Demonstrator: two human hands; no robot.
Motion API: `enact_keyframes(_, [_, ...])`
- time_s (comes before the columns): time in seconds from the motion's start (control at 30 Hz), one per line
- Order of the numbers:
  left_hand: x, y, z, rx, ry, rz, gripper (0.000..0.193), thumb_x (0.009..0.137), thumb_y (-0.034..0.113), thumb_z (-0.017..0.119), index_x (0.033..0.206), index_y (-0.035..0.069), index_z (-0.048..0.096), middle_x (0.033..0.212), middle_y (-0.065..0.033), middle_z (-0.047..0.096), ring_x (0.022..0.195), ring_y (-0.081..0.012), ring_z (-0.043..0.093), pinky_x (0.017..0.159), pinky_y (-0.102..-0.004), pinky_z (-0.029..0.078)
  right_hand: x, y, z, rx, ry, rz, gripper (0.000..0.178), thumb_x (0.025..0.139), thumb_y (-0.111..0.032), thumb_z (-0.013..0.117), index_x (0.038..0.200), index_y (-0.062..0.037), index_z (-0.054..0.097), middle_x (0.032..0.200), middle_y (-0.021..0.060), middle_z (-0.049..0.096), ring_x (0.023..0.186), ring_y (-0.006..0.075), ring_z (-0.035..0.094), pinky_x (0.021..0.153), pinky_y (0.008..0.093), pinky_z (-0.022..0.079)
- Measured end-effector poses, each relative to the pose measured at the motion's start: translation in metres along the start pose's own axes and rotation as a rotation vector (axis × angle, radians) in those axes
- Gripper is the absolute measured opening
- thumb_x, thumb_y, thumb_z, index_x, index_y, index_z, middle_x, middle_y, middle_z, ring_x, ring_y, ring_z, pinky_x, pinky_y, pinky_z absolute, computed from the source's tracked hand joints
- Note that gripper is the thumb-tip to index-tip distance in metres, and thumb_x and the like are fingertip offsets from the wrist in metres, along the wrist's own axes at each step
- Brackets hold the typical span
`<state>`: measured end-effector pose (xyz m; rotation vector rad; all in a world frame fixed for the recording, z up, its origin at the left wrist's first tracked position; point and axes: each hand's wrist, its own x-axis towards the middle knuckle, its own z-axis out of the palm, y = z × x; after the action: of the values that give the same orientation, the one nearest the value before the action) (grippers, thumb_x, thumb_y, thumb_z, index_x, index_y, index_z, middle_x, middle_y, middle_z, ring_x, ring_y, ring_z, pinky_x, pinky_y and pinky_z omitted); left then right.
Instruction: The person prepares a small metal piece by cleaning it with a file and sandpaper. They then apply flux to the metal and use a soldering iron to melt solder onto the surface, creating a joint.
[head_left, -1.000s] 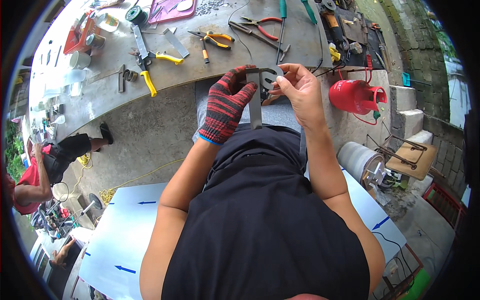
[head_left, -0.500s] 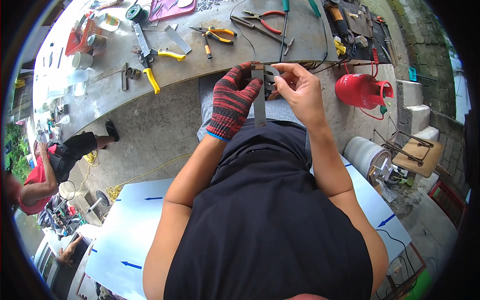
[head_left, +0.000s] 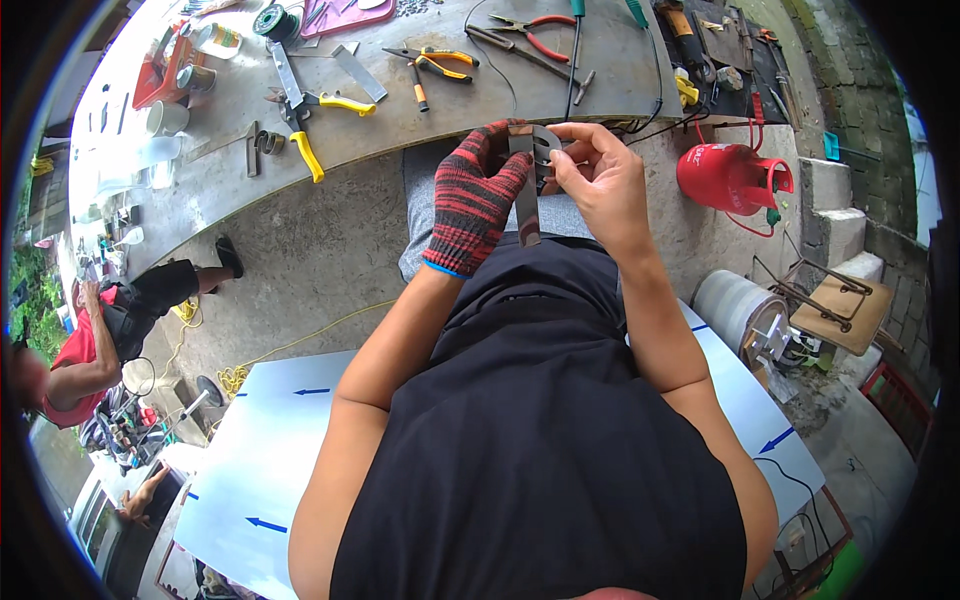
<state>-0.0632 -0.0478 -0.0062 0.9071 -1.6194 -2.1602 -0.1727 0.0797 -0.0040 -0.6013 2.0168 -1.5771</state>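
My left hand [head_left: 472,195] wears a red-and-black striped knit glove. Its thumb and fingers are closed on the upper part of a flat grey metal strip [head_left: 526,195], whose lower end hangs down in front of my waist. Bare, my right hand [head_left: 606,188] pinches a curved grey metal piece [head_left: 546,140] between thumb and fingers. That piece lies against the right side of the strip's top; whether the two are joined, I cannot tell. Both hands are close together, just off the metal table's near edge.
On the metal table [head_left: 370,120] lie yellow-handled cutters [head_left: 308,150], yellow-and-black pliers [head_left: 440,66], red-handled pliers [head_left: 535,35] and loose metal strips [head_left: 358,72]. A red gas cylinder [head_left: 722,178] stands to the right. A person [head_left: 95,330] is at the far left.
The whole view has shifted slightly. The strip is tilted a little differently, with its lower end swung slightly right and reflecting darker. Both hands keep their grips.
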Motion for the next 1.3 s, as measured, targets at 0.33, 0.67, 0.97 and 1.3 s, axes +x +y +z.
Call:
enact_keyframes(0.33, [-0.001, -0.003, 0.000, 0.055, -0.005, -0.001, 0.039, 0.096, 0.003, 0.069, 0.134, -0.001, 0.063, 0.119, -0.0092, 0.072, 0.105, -0.0124, 0.067, 0.089, -0.0268, 0.054, -0.002, 0.000, 0.003, -0.046, 0.031, -0.040, 0.023, 0.089, -0.003, 0.073, 0.112, -0.0021, 0.072, 0.083, 0.0065, 0.072, 0.071, 0.0106, 0.068, 0.067, 0.0266, 0.056])
enact_keyframes(0.67, [-0.003, -0.007, 0.001, 0.071, 0.067, 0.165, 0.037, 0.094, 0.002, 0.069, 0.131, 0.001, 0.066, 0.109, -0.0084, 0.075, 0.093, -0.0113, 0.070, 0.081, -0.0279, 0.057, 0.000, 0.005, 0.002, 0.091, 0.072, -0.033, 0.018, 0.094, -0.004, 0.070, 0.112, -0.0007, 0.070, 0.085, 0.0035, 0.072, 0.074, 0.0067, 0.066, 0.065, 0.0237, 0.054])
enact_keyframes(0.97, [-0.001, -0.010, -0.003, 0.457, 0.088, 0.463, 0.033, 0.093, -0.001, 0.072, 0.125, 0.003, 0.067, 0.103, -0.0106, 0.078, 0.095, -0.0145, 0.074, 0.083, -0.0299, 0.056, 0.003, 0.001, -0.013, 0.086, 0.068, -0.094, 0.014, 0.098, -0.004, 0.066, 0.111, -0.0011, 0.069, 0.088, -0.0011, 0.067, 0.073, 0.0022, 0.057, 0.061, 0.0201, 0.047])
enact_keyframes(1.3, [-0.001, -0.016, -0.015, 0.584, -0.047, 0.420, 0.020, 0.094, 0.006, 0.074, 0.113, 0.002, 0.068, 0.101, -0.0126, 0.077, 0.094, -0.0192, 0.076, 0.082, -0.0326, 0.058, 0.004, -0.024, -0.011, -0.399, -0.135, -0.279, 0.013, 0.088, -0.004, 0.075, 0.101, -0.0039, 0.072, 0.084, 0.0056, 0.066, 0.067, 0.0136, 0.063, 0.062, 0.0289, 0.050])
